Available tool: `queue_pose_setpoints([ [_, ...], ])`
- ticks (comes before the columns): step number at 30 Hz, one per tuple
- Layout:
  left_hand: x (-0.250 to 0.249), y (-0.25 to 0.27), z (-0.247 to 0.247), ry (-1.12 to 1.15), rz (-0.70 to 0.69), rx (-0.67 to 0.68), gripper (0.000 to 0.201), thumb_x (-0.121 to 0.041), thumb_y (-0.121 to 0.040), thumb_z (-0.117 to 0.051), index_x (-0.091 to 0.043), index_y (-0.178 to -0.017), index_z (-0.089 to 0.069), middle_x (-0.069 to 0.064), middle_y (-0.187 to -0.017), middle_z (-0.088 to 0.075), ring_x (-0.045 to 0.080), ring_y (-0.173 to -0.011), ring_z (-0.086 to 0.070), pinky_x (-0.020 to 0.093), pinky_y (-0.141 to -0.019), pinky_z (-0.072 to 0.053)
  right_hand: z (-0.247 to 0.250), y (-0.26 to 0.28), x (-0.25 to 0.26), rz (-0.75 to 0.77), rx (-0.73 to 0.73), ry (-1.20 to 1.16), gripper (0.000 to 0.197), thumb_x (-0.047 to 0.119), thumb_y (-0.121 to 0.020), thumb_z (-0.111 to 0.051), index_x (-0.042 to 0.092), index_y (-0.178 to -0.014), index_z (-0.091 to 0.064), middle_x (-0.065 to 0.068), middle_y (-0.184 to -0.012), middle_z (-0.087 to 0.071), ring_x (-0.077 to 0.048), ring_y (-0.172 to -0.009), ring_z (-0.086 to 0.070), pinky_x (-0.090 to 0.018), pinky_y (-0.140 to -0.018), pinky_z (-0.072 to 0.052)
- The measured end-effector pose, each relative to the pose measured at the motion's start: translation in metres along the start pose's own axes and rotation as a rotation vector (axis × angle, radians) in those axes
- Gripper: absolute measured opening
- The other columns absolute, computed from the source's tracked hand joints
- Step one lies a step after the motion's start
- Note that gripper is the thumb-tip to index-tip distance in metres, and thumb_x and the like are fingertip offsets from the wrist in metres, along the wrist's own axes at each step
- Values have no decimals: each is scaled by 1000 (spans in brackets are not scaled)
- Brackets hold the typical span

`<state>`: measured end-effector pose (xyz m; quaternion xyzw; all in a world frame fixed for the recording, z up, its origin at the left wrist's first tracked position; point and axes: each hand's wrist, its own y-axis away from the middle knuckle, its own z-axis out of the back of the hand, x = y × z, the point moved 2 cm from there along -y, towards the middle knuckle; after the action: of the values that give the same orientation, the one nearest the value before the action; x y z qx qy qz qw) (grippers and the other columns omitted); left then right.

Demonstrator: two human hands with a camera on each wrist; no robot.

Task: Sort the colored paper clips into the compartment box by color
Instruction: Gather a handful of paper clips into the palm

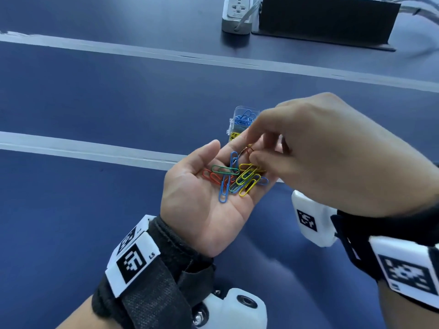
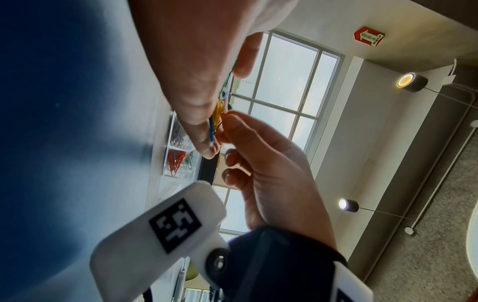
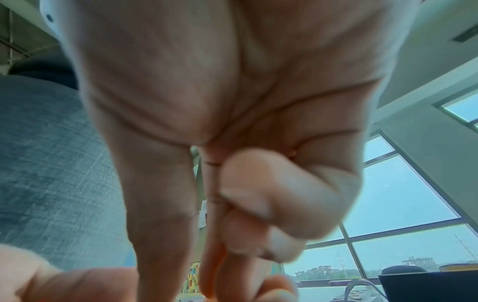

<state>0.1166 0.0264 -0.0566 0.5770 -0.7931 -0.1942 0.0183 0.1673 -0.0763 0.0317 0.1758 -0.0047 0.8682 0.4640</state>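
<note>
My left hand [image 1: 197,205] lies palm up over the blue table, fingers relaxed, cradling a loose pile of paper clips [image 1: 234,178] in blue, yellow, green and red. My right hand [image 1: 251,153] reaches over it from the right, and its thumb and forefinger pinch a reddish clip [image 1: 248,149] at the top of the pile. Just beyond my fingers sits the clear compartment box [image 1: 242,119], showing blue and yellow clips, with the rest hidden by my hands. In the left wrist view the box [image 2: 178,151] shows red, green and grey clips. The right wrist view shows my right hand [image 3: 232,255] with curled fingers.
White tape lines [image 1: 107,148] run across the blue table [image 1: 95,210]. At the far edge stand a white power strip [image 1: 237,15] and a black stand [image 1: 325,20]. Both wrists wear black straps with white marker blocks.
</note>
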Motion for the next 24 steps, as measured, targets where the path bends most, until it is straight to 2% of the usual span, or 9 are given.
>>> queue_pose_setpoints([
  [4,0,0,2,27,-3,9,53,-25,-91,-31,10,-128,-48,19,-106,-58,24,-85,-59,38,-93,-48,-3,-3,2,-53,32,32,17,37,-80,-59,35,-94,-67,4,-89,-63,-24,-85,-57,-38,-78,-50],
  [6,1,0,3,1,-2,-6,53,-26,-91,-31,11,-123,-52,19,-101,-61,24,-96,-54,39,-99,-44,-5,-3,5,-74,44,8,16,36,-78,-58,38,-91,-67,2,-90,-62,-28,-84,-59,-41,-77,-51],
  [8,0,0,3,-19,-9,-24,54,-27,-91,-30,10,-122,-54,18,-102,-61,25,-104,-47,39,-99,-40,-5,-2,8,-71,33,-19,15,36,-76,-56,37,-87,-66,2,-86,-62,-29,-81,-59,-42,-74,-52],
  [10,-1,-1,2,-26,-16,-13,54,-28,-91,-30,8,-124,-53,18,-102,-61,24,-97,-55,36,-96,-44,-4,-1,10,-62,-3,-39,16,36,-74,-53,35,-84,-65,2,-82,-64,-29,-77,-60,-41,-71,-53],
  [13,-1,-1,5,-29,-14,10,52,-29,-92,-29,5,-123,-53,17,-99,-65,23,-87,-64,35,-90,-49,-5,-1,11,-62,6,-43,20,38,-74,-52,36,-90,-64,1,-88,-65,-30,-79,-61,-41,-73,-53],
  [17,0,1,3,5,19,36,45,-29,-93,-32,5,-111,-56,17,-98,-66,26,-85,-66,36,-89,-50,-7,-3,9,-44,22,-74,18,34,-77,-58,41,-94,-57,6,-91,-64,-25,-79,-59,-39,-74,-52],
  [20,2,-1,3,-6,12,20,46,-29,-94,-30,3,-120,-51,15,-104,-61,24,-91,-62,38,-94,-47,-5,-2,5,-6,15,-105,18,26,-80,-58,37,-94,-60,10,-84,-63,-16,-74,-54,-36,-70,-51],
  [22,2,-2,7,-8,12,8,48,-29,-96,-27,4,-120,-52,16,-103,-63,25,-91,-63,39,-93,-48,-1,-2,5,22,-12,-129,21,24,-82,-54,36,-98,-62,11,-84,-62,-15,-75,-52,-35,-67,-49],
  [24,1,-2,8,31,19,-10,47,-29,-97,-26,4,-109,-57,16,-94,-67,26,-85,-67,37,-87,-51,2,-1,10,64,-57,-141,29,25,-80,-45,36,-97,-65,9,-85,-59,-16,-76,-54,-35,-67,-48],
])
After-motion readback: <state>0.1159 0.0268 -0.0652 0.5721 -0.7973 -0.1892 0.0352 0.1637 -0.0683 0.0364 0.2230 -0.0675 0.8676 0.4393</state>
